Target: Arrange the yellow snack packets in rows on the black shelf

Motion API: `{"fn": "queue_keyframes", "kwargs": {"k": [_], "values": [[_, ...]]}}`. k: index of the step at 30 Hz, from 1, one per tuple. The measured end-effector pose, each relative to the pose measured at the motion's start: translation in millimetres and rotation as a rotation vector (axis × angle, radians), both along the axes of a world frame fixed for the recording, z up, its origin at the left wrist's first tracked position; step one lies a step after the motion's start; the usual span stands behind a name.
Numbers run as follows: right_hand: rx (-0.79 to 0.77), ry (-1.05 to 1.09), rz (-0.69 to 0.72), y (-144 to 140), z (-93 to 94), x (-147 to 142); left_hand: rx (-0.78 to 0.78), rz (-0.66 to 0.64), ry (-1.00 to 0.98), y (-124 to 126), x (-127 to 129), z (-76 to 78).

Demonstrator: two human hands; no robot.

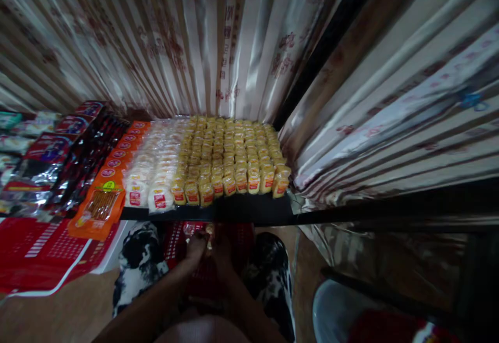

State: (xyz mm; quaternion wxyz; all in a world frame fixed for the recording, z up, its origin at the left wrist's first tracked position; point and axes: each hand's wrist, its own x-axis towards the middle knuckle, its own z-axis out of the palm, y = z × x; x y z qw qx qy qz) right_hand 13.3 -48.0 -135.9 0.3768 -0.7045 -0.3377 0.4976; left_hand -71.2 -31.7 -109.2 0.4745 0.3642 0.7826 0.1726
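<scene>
Snack packet pinched between left hand and right hand below the black shelf (dim, grip unclear) could slip into the red crate.

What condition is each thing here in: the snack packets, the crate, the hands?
Yellow snack packets: sealed, stood in neat rows.
White snack packets: sealed, in rows.
Orange packets: overlapping, front one overhanging the shelf.
Red crate: open-topped.
Left hand: gripping a small packet.
Right hand: grip unclear.
</scene>
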Motion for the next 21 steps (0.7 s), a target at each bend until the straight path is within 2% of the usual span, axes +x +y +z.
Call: {"fn": "queue_keyframes", "kwargs": {"k": [2,5,11,15,18,21], "values": [[0.0,0.031,-0.022,-5,15.7,10,0.049,0.046,-0.151,-8,3,11.6],[0.052,0.102,0.018,-18,35.5,26,0.077,0.1,-0.364,-20,5,33.1],[0.111,0.058,0.069,-49,65.8,56,0.072,-0.027,-0.544,-34,14,67.8],[0.218,-0.047,0.089,-49,89.0,75,0.247,-0.179,-0.555,-26,30,85.8],[0.357,-0.182,0.043,-35,107.0,88,0.446,-0.314,-0.433,-10,48,101.9],[0.489,-0.315,0.005,-14,120.7,99,0.643,-0.388,-0.3,10,68,118.6]]}}
